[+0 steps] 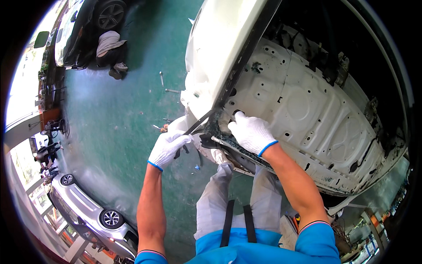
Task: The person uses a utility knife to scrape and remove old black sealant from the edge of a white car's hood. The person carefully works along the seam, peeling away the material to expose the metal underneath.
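Observation:
My left hand [168, 147], in a white knit glove with a blue cuff, is closed round the lower end of a flat black strip [200, 123]. The strip slants up to the corner of a stripped white car body [294, 103]. My right hand [252, 133], gloved the same way, rests at the sill of the open body, fingers curled beside a pale crumpled piece [224, 122]. Whether the right fingers grip anything is hidden. Greenish glass crumbs [214, 125] lie along the dark edge between both hands.
A metal bar [172, 91] and an orange-and-black tool [164, 128] lie on the green floor [114, 136]. A crouching person [110, 50] is beside a dark car [83, 37] at upper left. A silver car [85, 202] stands at lower left.

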Tool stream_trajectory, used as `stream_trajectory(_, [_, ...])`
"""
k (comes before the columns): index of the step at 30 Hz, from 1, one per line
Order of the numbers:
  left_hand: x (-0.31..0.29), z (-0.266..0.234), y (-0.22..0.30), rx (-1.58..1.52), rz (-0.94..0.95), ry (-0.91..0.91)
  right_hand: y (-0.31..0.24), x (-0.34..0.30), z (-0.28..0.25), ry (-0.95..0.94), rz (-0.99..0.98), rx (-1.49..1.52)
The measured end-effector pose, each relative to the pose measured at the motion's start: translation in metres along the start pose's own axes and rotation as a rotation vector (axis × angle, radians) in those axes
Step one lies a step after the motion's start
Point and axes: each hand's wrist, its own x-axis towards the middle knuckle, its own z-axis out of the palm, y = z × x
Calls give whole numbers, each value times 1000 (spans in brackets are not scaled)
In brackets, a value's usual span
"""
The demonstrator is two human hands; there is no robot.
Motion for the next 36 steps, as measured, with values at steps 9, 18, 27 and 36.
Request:
stream_trajectory(9, [8,6,3,4,21,-5,-2,7,-15,-21,-20,-44])
stream_trajectory(18, [-1,-3,-5,-17,-71,-25,-1,12,-1,-44,-26,-72])
stream_trajectory(27, [-15,-8,-17,-52,-27,-69,-1,15,-13,-105,-62,-146])
stream_trajectory(36, [-27,-8,-13,-32,-105,-53,3,14,-12,-134,-70,-88])
